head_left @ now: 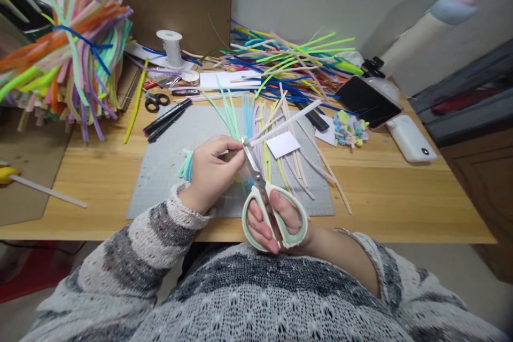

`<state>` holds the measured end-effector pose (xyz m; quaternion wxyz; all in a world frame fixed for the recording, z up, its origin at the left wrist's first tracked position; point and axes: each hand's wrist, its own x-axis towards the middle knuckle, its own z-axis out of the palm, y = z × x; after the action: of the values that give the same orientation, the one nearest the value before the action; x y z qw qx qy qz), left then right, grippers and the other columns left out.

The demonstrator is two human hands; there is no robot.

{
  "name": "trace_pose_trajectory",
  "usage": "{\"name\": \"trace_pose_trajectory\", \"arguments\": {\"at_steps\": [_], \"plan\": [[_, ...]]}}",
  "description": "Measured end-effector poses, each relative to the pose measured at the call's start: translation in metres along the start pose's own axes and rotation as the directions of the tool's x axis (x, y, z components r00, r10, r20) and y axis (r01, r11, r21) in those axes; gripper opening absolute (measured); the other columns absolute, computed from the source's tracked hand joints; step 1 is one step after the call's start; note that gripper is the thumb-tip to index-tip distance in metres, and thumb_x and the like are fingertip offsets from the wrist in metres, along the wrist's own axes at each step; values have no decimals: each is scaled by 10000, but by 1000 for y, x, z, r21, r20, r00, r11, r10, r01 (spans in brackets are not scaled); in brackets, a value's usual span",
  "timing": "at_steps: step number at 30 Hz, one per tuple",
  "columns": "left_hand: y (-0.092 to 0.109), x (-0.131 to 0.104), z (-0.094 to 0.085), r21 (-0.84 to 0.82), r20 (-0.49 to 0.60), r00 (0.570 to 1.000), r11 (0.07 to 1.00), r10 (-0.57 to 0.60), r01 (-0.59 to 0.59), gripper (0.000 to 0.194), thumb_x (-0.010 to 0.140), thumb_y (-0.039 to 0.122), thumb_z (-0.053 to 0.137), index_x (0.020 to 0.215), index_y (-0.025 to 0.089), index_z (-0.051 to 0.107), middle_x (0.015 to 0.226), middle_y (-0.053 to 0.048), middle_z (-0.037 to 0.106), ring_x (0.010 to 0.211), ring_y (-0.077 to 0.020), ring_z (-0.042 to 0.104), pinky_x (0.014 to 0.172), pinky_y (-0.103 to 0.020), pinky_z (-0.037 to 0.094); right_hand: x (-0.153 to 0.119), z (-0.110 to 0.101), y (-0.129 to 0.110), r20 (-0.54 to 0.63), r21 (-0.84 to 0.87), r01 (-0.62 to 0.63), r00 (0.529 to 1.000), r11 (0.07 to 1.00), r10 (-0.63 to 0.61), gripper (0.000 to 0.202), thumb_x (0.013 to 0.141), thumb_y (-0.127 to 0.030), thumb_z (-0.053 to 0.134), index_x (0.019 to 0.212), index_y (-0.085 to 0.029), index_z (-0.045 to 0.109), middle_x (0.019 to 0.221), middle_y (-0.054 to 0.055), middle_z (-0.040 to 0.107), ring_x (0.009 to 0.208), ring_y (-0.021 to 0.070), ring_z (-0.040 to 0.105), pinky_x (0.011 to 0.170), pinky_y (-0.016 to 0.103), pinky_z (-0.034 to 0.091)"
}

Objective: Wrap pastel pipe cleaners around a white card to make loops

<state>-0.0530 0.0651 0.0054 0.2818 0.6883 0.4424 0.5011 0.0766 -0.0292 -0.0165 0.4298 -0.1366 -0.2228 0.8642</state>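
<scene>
My right hand (276,219) has its fingers through the loops of white-and-green scissors (260,184), whose blades point up and away from me. Thumb and forefinger of my left hand (216,171) pinch a pipe cleaner right at the blade tips. It appears to be the white pipe cleaner (286,122) that slants up to the right behind the blades, though its pinched end is mostly hidden. Green pipe cleaners (230,115), blue ones (248,117) and yellow ones (266,163) lie on the grey cutting mat (160,187). Curled green-blue pieces (186,165) sit left of my left hand.
A large bundle of pipe cleaners (76,48) stands at the left. Behind the mat are black markers (168,119), small black scissors (156,101), a white spool (170,48) and a loose pipe cleaner pile (296,59). A phone (368,101) and white case (411,138) are at right.
</scene>
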Motion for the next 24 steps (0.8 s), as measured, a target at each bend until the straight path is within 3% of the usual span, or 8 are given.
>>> {"name": "trace_pose_trajectory", "arguments": {"at_steps": [8,10,11,12,14,15,18,24], "plan": [[-2,3,-3,0,63,997,999,-34,34,39,753,188,649,725,166,664,720,-16,671,677,-124,600,629,-251,471,-29,-14,-16,-37,-378,-48,999,925,37,390,824,-565,532,777,-178,538,535,-24,552,384,83,538,311,169,372],[-3,4,-3,-1,68,996,998,-60,60,35,751,196,654,732,168,663,725,-13,669,677,-123,597,621,-247,468,-47,-13,-36,-151,-524,66,974,849,-169,397,745,-582,621,796,-195,550,548,-26,546,403,94,527,322,194,390],[-3,5,-3,-1,71,995,998,-68,69,30,750,194,652,737,168,661,726,-12,667,679,-123,594,619,-245,465,-56,-12,-50,-257,-632,104,907,768,-333,399,726,-586,639,808,-203,561,581,-18,560,432,100,531,360,215,419],[-3,5,-4,0,74,995,997,-73,73,26,751,190,650,740,169,659,725,-10,663,681,-123,590,618,-243,463,-65,-12,-65,-334,-762,134,757,634,-562,380,728,-575,641,815,-211,573,613,-13,566,460,104,532,393,230,432],[-2,6,-4,1,85,994,998,-63,63,21,751,185,646,743,167,653,721,-7,651,685,-122,580,619,-242,456,-82,-14,-98,-373,-927,-158,464,340,-803,273,764,-485,642,812,-222,585,677,4,581,536,133,550,476,276,447],[-2,7,-4,3,93,994,998,-56,56,19,752,184,646,745,167,650,724,-7,645,690,-122,575,624,-243,454,-90,-18,-114,-370,-894,-405,424,193,-827,254,761,-478,641,785,-230,592,652,4,572,562,155,547,501,292,430],[-2,7,-5,18,113,993,999,-46,44,24,755,193,649,747,171,647,723,-5,636,684,-122,561,630,-248,451,-115,-39,-150,-414,-506,-845,411,-170,-812,269,792,-518,557,743,-259,609,596,26,554,553,205,498,488,320,346],[-2,6,-6,46,124,985,993,-116,111,54,758,219,646,792,179,658,708,1,637,671,-127,560,621,-247,448,-137,-80,-172,-605,-268,-894,446,-359,-659,147,759,-336,610,685,-212,637,696,63,618,615,239,556,551,356,402]]}}
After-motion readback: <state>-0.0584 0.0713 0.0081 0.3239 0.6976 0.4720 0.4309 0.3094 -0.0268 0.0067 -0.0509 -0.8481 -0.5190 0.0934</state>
